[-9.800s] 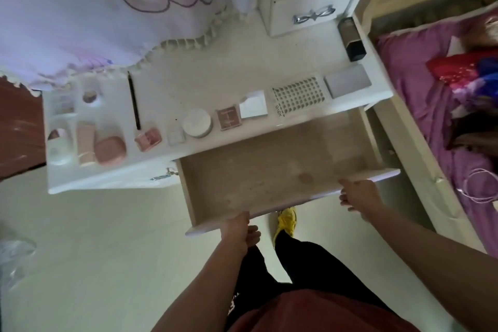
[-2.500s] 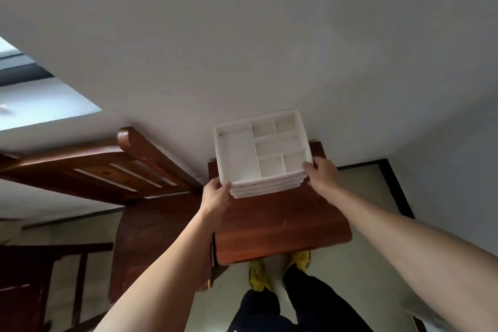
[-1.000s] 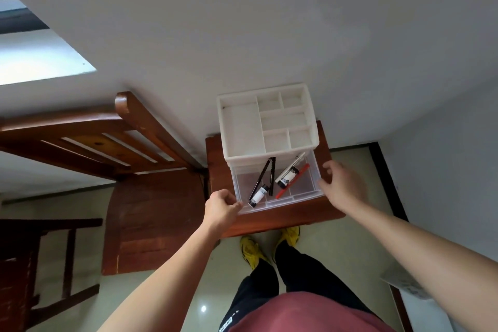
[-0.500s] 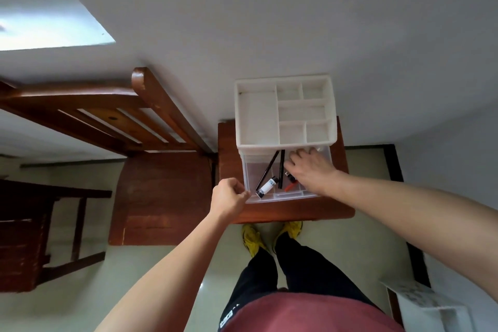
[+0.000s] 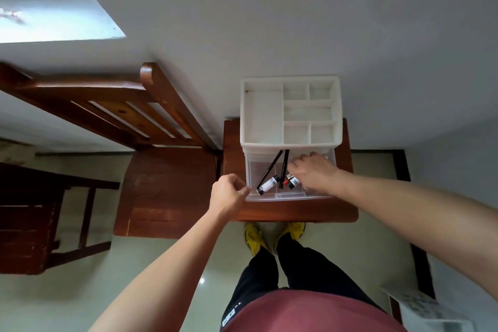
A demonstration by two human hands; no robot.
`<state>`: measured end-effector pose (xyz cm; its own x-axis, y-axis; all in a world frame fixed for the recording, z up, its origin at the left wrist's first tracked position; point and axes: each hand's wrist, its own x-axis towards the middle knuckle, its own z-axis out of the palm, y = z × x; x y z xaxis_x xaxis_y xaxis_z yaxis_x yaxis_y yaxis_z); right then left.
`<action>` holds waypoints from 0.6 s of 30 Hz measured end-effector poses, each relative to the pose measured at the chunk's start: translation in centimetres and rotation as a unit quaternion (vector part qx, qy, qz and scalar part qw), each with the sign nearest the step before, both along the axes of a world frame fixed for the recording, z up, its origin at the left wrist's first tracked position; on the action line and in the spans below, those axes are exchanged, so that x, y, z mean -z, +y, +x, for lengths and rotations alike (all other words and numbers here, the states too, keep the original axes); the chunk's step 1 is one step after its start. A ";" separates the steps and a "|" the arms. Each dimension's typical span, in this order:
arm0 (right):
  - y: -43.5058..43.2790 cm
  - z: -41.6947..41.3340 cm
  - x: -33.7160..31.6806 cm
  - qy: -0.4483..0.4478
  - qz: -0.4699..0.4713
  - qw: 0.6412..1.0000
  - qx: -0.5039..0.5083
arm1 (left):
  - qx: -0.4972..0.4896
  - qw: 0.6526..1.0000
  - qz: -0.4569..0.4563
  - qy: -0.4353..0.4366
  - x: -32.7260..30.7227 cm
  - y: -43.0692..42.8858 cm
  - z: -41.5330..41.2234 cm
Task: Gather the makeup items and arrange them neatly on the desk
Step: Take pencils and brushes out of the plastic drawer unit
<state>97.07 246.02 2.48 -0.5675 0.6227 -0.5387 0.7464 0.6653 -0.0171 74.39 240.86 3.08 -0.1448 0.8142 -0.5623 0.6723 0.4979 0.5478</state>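
A white compartment organizer point(image 5: 264, 113) stands on a small wooden table point(image 5: 296, 210) against the wall. Its clear top drawer point(image 5: 253, 170) is pulled out toward me. Inside lie two black pencils point(image 5: 272, 167), a white tube with a black cap point(image 5: 269, 183) and a small labelled tube point(image 5: 293, 182) beside a red piece. My left hand point(image 5: 227, 194) pinches the drawer's front left corner. My right hand point(image 5: 314, 172) is down in the drawer's right half, its fingers curled over the small tube; anything else under the palm is hidden.
A wooden chair point(image 5: 167, 183) stands just left of the table, with dark wooden furniture point(image 5: 27, 224) further left. A white box point(image 5: 431, 312) sits on the floor at bottom right. My feet in yellow shoes point(image 5: 253, 237) are at the table's front edge.
The right hand has moved from the drawer's right side into the drawer and settled over the items there. The left hand has stayed on the drawer's front left corner.
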 end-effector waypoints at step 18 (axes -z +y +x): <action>-1.0 5.6 -5.0 0.423 0.094 0.753 0.495 | 0.299 0.943 0.016 0.148 0.6 2.7 7.0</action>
